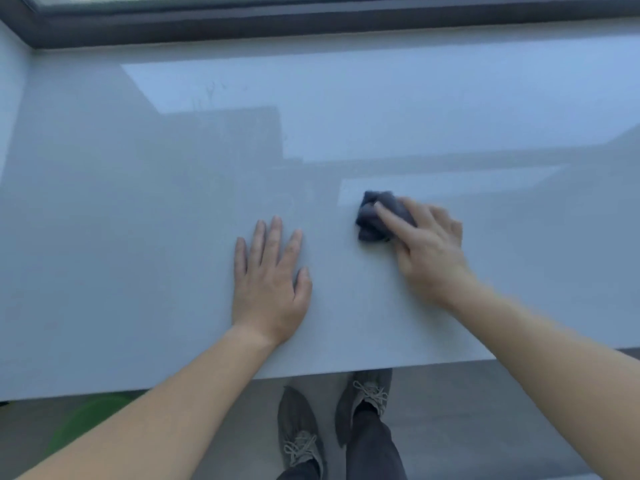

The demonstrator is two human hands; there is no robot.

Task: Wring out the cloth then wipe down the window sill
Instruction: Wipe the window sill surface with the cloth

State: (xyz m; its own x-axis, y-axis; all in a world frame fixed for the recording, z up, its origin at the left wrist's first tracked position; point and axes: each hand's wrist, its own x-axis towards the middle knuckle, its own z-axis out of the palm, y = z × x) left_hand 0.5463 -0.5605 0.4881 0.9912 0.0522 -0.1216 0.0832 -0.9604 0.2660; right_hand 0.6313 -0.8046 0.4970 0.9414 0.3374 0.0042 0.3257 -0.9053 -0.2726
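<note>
We look down on a wide, glossy pale grey window sill [138, 237] that runs under a dark grey window frame [311, 26] along its far edge. The small, bunched dark blue-grey cloth [372, 216] lies on the sill right of its middle, roughly midway between the near edge and the far edge. Our right hand [426, 251] rests on top of the cloth. Its forefinger lies straight across the fabric and the other fingers [446, 220] bend down over the cloth's right side. They seem to grip the bundle rather than merely press it, though the hand is slightly blurred. Our left hand [270, 289] lies palm down on the bare sill, left of the cloth and apart from it, closer to the near edge. Its fingers are straight, a little spread, and hold nothing. Below the near edge we see a grey floor [485, 410], two grey laced shoes [301, 431] under dark trouser legs, and a blurred green shape [83, 420] towards the sill's near left corner.
</note>
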